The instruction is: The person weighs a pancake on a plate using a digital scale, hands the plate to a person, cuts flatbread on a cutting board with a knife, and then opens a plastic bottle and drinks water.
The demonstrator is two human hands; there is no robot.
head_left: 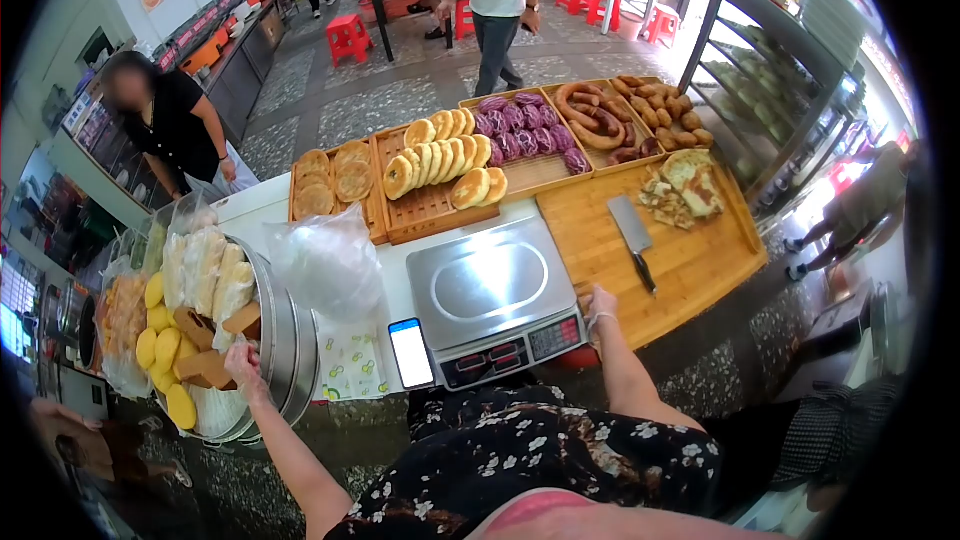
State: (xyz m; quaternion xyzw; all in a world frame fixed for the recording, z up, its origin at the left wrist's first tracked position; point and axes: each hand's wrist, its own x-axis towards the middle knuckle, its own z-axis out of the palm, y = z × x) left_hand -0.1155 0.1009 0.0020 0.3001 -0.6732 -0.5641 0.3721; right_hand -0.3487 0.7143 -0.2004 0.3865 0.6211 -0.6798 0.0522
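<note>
My left hand [243, 365], which looks gloved in thin clear plastic, is at the right rim of a round metal steamer [290, 360]. Its fingers look curled, and what they hold, if anything, is hidden. Brown cake pieces [205, 368] lie right beside it, with yellow buns [160, 348] to their left and plastic-wrapped pale rolls [205, 265] behind. My right hand [600, 306], with a pale band at the wrist, rests at the near left edge of the wooden cutting board [690, 285], by the scale [490, 290]. Its fingers look stretched out.
A cleaver [632, 235] and cut flatbread [690, 185] lie on the board. Trays of round cakes [440, 165], purple buns [525, 125] and sausages [600, 115] line the back. A phone [410, 352] leans by the scale near plastic bags [330, 260]. One person [170, 125] stands left, another [498, 0] beyond.
</note>
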